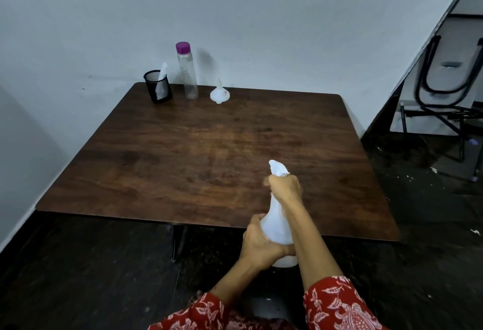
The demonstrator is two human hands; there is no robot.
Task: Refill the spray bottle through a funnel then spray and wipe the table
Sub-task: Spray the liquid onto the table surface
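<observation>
I hold a white spray bottle (277, 222) in the air over the near edge of the dark wooden table (183, 151). My left hand (257, 243) grips its body from the left. My right hand (285, 185) is curled round its neck, just under the white spray head. At the far edge of the table a white funnel (220, 93) sits mouth down. Left of it stands a clear bottle (187, 72) with a purple cap. A black mesh cup (157, 86) further left holds a white cloth (161, 78).
The table stands against a pale wall. A black metal chair (449, 89) stands on the dark floor to the right, past the table. White scraps lie on the floor near it.
</observation>
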